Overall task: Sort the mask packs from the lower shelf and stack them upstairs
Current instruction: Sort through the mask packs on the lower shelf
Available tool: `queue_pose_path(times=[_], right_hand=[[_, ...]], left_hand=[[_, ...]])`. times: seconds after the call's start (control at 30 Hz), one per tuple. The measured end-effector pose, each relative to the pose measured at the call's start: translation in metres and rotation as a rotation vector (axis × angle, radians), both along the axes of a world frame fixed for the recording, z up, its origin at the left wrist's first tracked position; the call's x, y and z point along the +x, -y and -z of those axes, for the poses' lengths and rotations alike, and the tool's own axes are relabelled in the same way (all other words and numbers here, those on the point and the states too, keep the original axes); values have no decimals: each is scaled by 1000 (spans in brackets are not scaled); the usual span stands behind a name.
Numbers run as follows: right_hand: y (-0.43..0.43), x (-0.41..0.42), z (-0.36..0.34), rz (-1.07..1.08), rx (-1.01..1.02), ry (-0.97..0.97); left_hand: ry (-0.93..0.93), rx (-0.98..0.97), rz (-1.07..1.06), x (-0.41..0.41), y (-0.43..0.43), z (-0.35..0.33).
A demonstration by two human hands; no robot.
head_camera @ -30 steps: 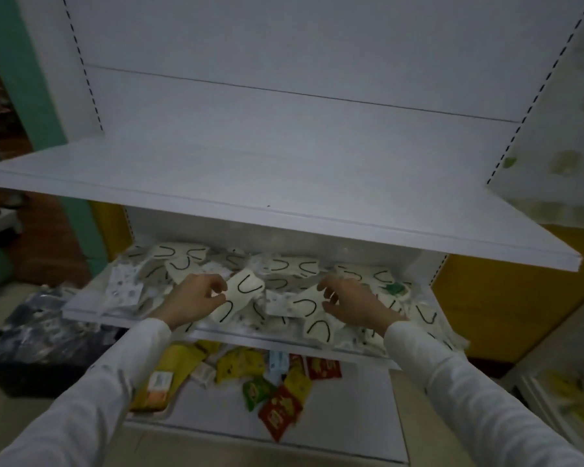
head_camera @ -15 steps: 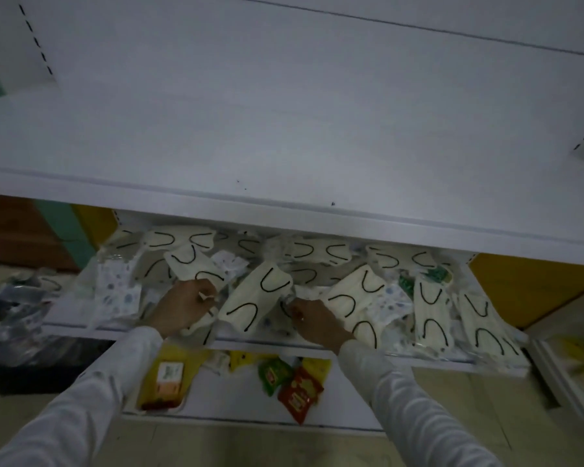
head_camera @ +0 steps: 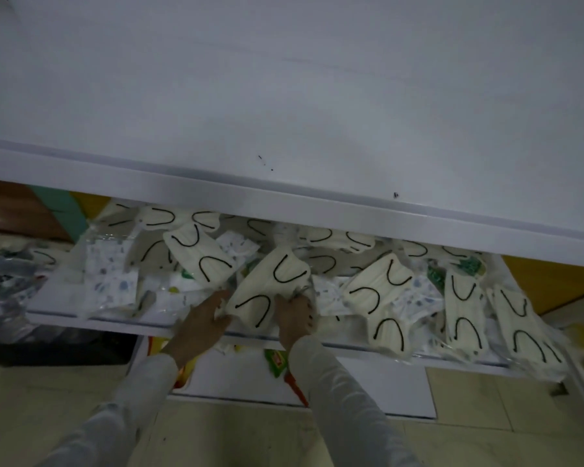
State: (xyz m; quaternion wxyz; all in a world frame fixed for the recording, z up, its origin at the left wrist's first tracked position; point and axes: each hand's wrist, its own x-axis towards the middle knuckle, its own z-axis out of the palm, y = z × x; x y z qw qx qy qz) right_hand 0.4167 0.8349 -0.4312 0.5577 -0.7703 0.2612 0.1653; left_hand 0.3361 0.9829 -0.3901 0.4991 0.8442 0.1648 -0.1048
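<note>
Mask pack (head_camera: 270, 284), cream with black ear loops, lies tilted at the front edge of the lower shelf (head_camera: 91, 319), on a heap of other mask packs (head_camera: 380, 291). The left hand (head_camera: 201, 320) pinches its near-left corner. The right hand (head_camera: 295, 313) grips its near-right edge with curled fingers.

Upper shelf (head_camera: 284, 112): topmost, overhanging the lower shelf (head_camera: 98, 320).
Lower shelf: packs (head_camera: 378, 291) heaped across it, overlapping; the rightmost overhang its front edge.
Centre pack (head_camera: 267, 288): at the front, between left hand (head_camera: 199, 318) and right hand (head_camera: 295, 315), each gripping one side.
Bottom shelf (head_camera: 368, 389): beneath, with packets (head_camera: 276, 360) on it.
Bag (head_camera: 11, 291): on the floor (head_camera: 233, 439), left of the shelves.
</note>
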Motion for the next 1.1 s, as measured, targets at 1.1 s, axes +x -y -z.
queue_pose_path(times=[1.1], right_hand=[[207,79,-12,-18,-481,15]], left_hand=[[173,-397,-253,52,78,-4]])
